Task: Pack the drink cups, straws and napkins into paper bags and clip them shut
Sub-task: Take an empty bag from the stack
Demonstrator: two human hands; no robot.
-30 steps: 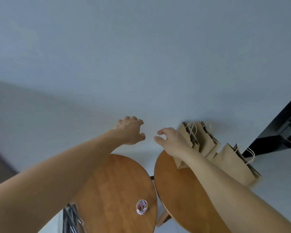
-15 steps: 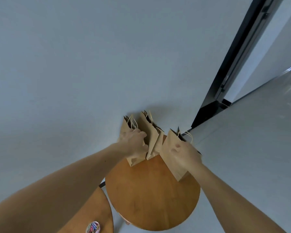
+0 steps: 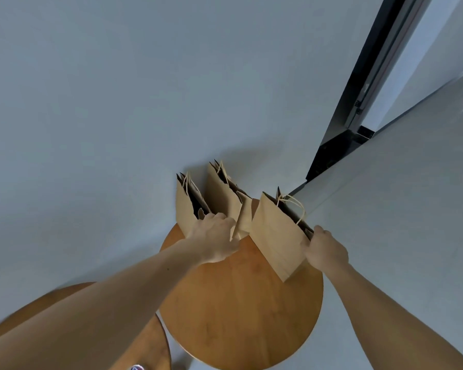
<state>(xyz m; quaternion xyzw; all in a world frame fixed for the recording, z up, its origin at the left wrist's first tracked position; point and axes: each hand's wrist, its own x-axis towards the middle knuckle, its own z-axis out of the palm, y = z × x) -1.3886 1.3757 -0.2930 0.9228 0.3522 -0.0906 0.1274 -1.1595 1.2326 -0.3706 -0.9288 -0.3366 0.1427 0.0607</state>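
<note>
Left bag [image 3: 185,209]: a brown kraft-paper carrier with pale twine handles. It stands at the far edge of the table, close to the wall, with its mouth open and dark inside.
Middle bag [image 3: 222,198]: the same brown paper and twine. It is upright just beside the left bag, with its creased side panel facing the camera.
Right bag [image 3: 275,236]: a matching brown paper carrier, tilted, with its twine loop sticking up. Its lower corner is over the table top, and it is unclear whether it rests there.
Left hand [image 3: 217,236]: its fingers are curled over the near edge of the left bag, gripping it. The hand also touches the middle bag's side fold.
Right hand [image 3: 325,248]: it pinches the right bag's outer side edge near the mouth, thumb on the front.
Round wooden table [image 3: 241,321]: it has an orange-brown top and carries the bags.
Second wooden table [image 3: 155,343]: it sits lower left, mostly hidden by the left forearm.
Small coloured object [image 3: 137,367]: it is cut off at the bottom edge, so too little shows to tell what it is.
Wall [image 3: 118,102]: pale grey.
Dark door frame [image 3: 358,102]: at the upper right.
</note>
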